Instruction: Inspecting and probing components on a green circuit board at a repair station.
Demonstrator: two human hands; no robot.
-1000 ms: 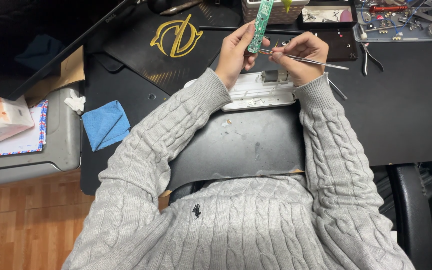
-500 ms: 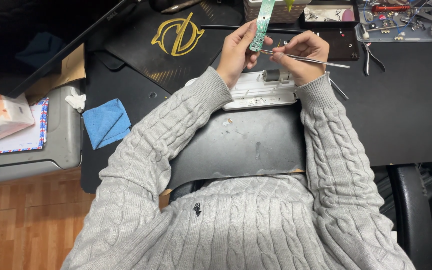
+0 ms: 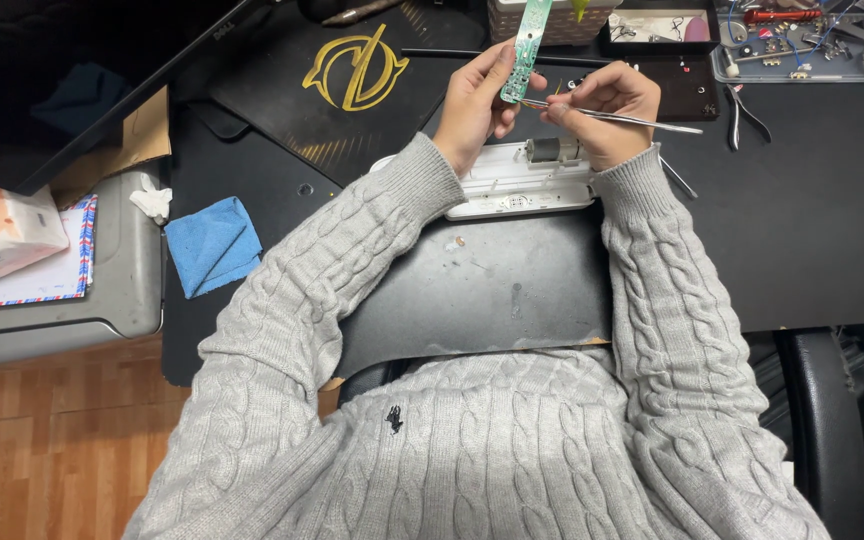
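Both hands closed on small work above the black desk.
My left hand [image 3: 474, 100] pinches the narrow green circuit board [image 3: 524, 48] upright; my right hand [image 3: 600, 108] grips metal tweezers [image 3: 612, 117], tips touching the board's lower end, over the white housing [image 3: 517, 185].

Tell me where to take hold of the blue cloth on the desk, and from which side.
Pinch the blue cloth at its near-left corner, coming from the left edge of the desk. It lies flat and slightly rumpled, so a raised corner gives the fingers an edge; that side looks free of clutter.
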